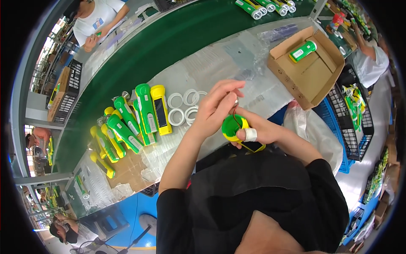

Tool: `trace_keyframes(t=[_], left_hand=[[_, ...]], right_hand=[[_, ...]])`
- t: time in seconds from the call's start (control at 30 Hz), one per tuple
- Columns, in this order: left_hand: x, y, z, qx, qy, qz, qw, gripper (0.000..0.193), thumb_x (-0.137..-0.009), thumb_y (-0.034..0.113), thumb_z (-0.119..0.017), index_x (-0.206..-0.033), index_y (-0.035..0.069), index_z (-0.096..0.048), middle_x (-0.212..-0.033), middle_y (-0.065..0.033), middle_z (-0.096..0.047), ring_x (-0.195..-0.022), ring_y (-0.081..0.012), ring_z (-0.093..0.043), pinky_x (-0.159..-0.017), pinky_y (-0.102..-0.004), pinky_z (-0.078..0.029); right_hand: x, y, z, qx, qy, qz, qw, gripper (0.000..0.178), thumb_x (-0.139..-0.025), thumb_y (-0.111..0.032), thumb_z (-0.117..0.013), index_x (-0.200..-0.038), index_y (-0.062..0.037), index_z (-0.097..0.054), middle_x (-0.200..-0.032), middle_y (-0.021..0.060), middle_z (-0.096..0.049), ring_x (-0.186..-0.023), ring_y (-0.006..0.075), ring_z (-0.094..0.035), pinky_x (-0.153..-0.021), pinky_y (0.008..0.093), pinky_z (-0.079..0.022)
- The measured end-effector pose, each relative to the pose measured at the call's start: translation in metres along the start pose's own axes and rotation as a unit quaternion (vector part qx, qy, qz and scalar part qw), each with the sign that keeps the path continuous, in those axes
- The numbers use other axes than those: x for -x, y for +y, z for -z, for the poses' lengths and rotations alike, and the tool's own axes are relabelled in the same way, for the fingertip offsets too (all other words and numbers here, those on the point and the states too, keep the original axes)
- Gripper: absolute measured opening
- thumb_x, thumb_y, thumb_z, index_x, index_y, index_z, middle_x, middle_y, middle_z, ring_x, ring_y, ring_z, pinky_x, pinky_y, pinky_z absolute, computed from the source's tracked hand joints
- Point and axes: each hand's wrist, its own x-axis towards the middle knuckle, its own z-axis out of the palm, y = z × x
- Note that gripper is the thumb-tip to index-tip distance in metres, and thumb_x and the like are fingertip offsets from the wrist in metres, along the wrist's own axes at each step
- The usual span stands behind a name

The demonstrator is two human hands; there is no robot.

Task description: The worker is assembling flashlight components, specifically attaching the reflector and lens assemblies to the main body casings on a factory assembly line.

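Note:
My right hand, with a white wrap round one finger, grips a yellow-and-green flashlight body. Its open round end faces up and shows a green inside. Thin red and dark wires come up out of that opening. Just above it, my left hand has its fingers together at a small silvery part by the wires' upper end. Most of that part is hidden by the fingers. To the left of my hands, white plastic rings lie on the table beside a group of green and yellow flashlights.
A cardboard box holding one green flashlight stands at the far right. Beyond it is a black crate with more flashlights. A white plastic bag lies near my right arm. Several flashlights rest on the green belt. Other people work around.

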Motion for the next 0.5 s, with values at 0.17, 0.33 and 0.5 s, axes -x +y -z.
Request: trace_keyframes(t=[0.17, 0.33, 0.5], left_hand=[[0.013, 0.006, 0.005, -0.152, 0.04, 0.038, 0.987, 0.032, -0.095, 0.007, -0.048, -0.125, 0.004, -0.061, -0.105, -0.0086, -0.063, -0.09, -0.0146, -0.059, -0.076, -0.026, -0.049], [0.012, 0.014, 0.015, -0.358, -0.035, -0.101, 0.928, 0.03, -0.092, 0.013, -0.053, -0.119, 0.005, -0.065, -0.104, -0.0112, -0.064, -0.095, -0.0242, -0.06, -0.084, -0.0345, -0.048], [0.011, -0.008, 0.003, -0.313, -0.056, -0.17, 0.933, 0.043, -0.099, 0.038, -0.044, -0.116, 0.005, -0.066, -0.117, -0.0123, -0.065, -0.111, -0.0347, -0.058, -0.096, -0.0435, -0.043]], right_hand=[[0.005, -0.001, 0.003, 0.07, -0.014, -0.009, 0.997, 0.066, -0.091, -0.041, -0.068, -0.134, -0.0033, -0.035, -0.095, 0.0105, -0.059, -0.078, 0.0185, -0.061, -0.071, 0.0316, -0.051], [0.0, 0.011, 0.007, 0.047, 0.078, 0.072, 0.993, 0.057, -0.096, -0.032, -0.063, -0.137, -0.0041, -0.036, -0.103, 0.0113, -0.06, -0.086, 0.0187, -0.065, -0.079, 0.0327, -0.052], [-0.006, 0.031, 0.009, 0.0, 0.12, 0.043, 0.992, 0.048, -0.098, -0.025, -0.06, -0.134, -0.0006, -0.041, -0.109, 0.0101, -0.061, -0.087, 0.0175, -0.065, -0.082, 0.0335, -0.052]])
